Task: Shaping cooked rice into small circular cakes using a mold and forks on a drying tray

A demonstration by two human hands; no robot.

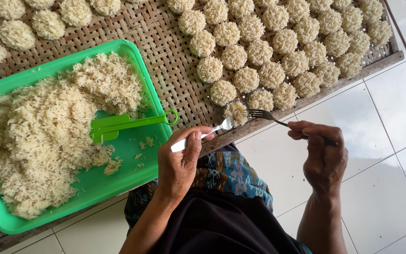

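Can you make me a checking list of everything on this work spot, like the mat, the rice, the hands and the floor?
Surface: woven bamboo mat lying on the floor.
Job's things: rows of round rice cakes; green tray heaped with loose rice.
Clutter: green plastic scoop lying in the tray.
Grippers: left hand holds a spoon; right hand holds a fork; both tips meet at the newest cake.
Cables: nothing seen.
Surroundings: white floor tiles; patterned cloth over the person's lap.
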